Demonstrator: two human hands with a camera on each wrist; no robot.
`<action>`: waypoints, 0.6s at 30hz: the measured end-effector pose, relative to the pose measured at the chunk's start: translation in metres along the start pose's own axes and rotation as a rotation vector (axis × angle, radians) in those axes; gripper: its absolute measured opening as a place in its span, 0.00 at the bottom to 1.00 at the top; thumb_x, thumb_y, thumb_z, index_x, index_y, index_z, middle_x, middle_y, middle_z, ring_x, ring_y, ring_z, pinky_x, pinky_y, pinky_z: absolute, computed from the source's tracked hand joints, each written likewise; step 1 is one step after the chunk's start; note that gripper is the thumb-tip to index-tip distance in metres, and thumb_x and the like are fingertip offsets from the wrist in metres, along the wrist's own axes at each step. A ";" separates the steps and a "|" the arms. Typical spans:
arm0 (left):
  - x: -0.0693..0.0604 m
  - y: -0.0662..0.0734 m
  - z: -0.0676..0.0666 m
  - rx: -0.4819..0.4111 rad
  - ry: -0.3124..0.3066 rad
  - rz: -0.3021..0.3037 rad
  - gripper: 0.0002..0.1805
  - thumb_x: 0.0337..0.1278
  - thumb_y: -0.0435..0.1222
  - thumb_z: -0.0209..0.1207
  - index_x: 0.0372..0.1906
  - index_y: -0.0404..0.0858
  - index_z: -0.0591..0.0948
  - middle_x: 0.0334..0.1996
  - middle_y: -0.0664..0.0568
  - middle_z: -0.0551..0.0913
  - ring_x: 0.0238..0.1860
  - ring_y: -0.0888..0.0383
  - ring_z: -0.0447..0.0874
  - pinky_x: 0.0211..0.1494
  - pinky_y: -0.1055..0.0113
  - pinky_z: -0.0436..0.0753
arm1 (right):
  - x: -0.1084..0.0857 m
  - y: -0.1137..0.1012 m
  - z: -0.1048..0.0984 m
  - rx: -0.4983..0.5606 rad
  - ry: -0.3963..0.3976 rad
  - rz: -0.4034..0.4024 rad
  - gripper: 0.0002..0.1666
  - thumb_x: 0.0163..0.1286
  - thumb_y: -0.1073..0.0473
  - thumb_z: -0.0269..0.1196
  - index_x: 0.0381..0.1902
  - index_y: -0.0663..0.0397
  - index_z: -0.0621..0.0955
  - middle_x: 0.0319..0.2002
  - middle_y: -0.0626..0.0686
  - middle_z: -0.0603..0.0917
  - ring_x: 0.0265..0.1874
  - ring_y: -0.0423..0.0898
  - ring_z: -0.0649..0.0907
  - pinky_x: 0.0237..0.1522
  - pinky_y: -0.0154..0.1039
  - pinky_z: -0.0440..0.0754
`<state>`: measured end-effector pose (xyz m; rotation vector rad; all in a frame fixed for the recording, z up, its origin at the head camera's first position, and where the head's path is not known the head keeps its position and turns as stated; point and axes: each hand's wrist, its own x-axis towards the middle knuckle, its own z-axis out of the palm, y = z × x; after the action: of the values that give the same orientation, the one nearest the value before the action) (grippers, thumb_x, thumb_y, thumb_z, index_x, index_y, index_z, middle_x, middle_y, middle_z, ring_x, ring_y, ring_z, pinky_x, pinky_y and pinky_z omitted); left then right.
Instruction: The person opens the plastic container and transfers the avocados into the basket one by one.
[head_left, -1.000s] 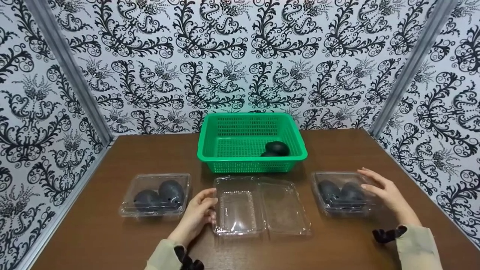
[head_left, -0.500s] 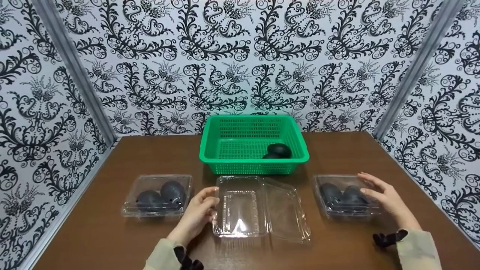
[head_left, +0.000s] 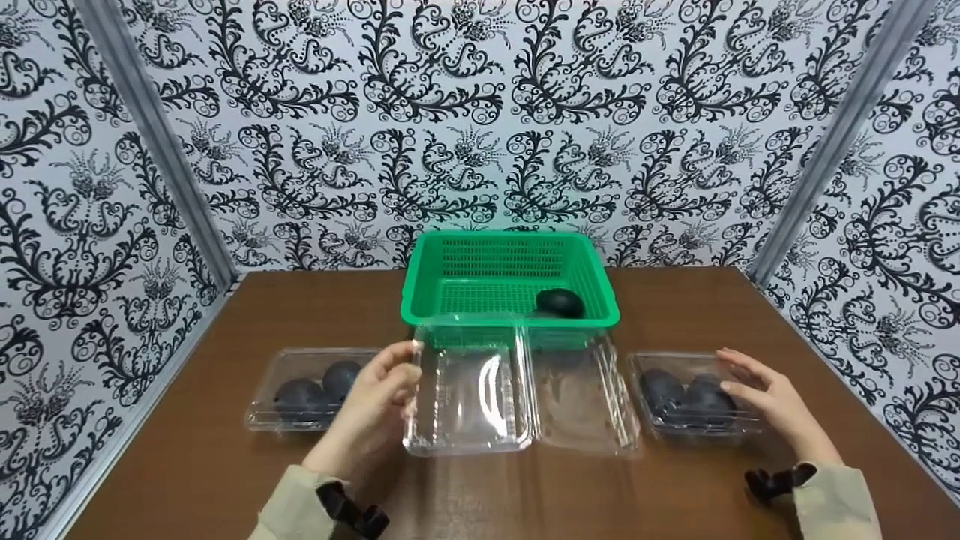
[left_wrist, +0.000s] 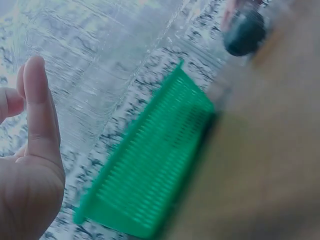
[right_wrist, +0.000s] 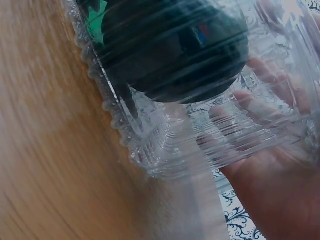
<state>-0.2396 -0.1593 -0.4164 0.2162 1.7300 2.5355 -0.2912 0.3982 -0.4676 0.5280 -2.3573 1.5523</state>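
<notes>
In the head view the left hand pinches the left edge of an empty, unfolded clear plastic container, which is raised off the table in front of the green basket. The right hand rests with relaxed fingers at the right side of a closed clear container with two dark oval fruits inside. In the right wrist view its fingers show through the clear plastic, beside a dark fruit. The left wrist view shows the left hand beside blurred clear plastic.
The green basket stands at the back centre with a dark fruit in its right part. Another closed clear container with two dark fruits sits on the left of the brown table, partly behind the left hand.
My left hand has lifted the unfolded container off the table, and it now overlaps the basket's front in view. The right hand has stayed at the right container.
</notes>
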 end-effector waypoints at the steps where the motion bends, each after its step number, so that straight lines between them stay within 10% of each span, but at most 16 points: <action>1: -0.001 0.008 0.000 -0.003 0.006 0.009 0.20 0.58 0.26 0.56 0.56 0.32 0.70 0.24 0.53 0.69 0.18 0.64 0.65 0.18 0.75 0.69 | 0.000 0.000 0.000 0.004 0.002 0.001 0.28 0.63 0.74 0.61 0.61 0.75 0.71 0.58 0.32 0.75 0.54 0.27 0.75 0.53 0.21 0.71; 18: -0.002 0.101 -0.022 -0.029 0.120 0.111 0.19 0.63 0.29 0.56 0.58 0.37 0.70 0.36 0.54 0.75 0.24 0.64 0.67 0.25 0.75 0.73 | -0.002 0.002 -0.001 -0.009 -0.011 -0.006 0.30 0.63 0.74 0.62 0.63 0.74 0.70 0.59 0.30 0.73 0.53 0.28 0.75 0.53 0.22 0.72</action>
<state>-0.2386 -0.2163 -0.3308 0.1655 1.7674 2.7029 -0.2906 0.3998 -0.4698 0.5431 -2.3677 1.5387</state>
